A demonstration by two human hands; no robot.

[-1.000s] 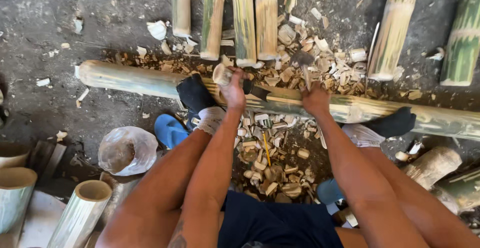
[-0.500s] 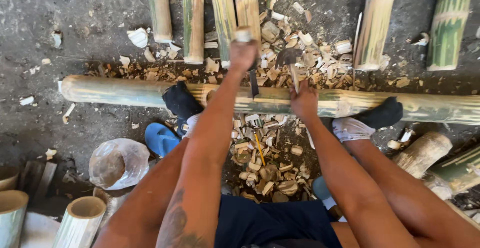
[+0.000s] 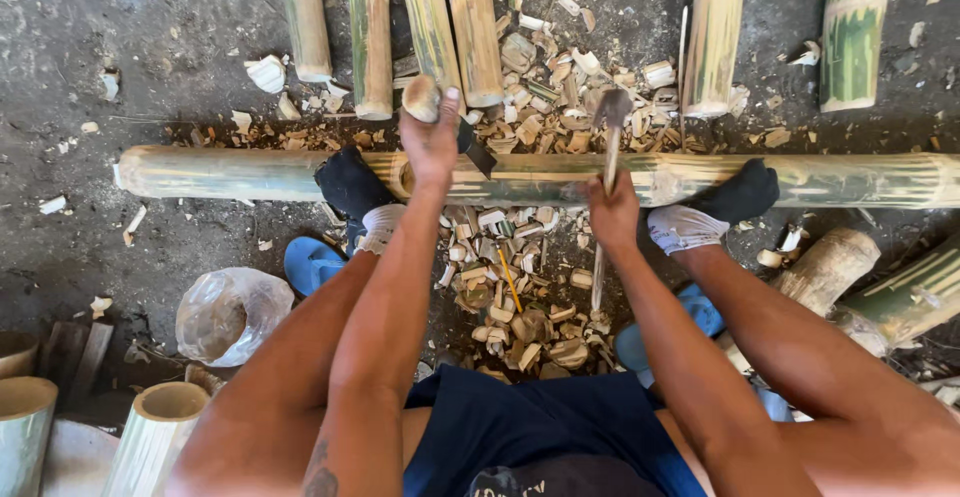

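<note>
On the long bamboo pole [image 3: 230,172] pinned under both feet, the left hand [image 3: 432,137] has its fingers clamped on a wooden mallet [image 3: 421,98] and the right hand [image 3: 612,209] grips a chisel [image 3: 610,127], with heaps of chips [image 3: 520,307] already cut but most of the pole looking untouched.

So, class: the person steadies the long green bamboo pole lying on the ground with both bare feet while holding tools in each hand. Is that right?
Not quite. The head view shows the feet on the long green bamboo pole wear dark-toed socks, not bare. The rest holds: the left hand grips a wooden-handled tool, the right hand a stick-handled one.
</note>
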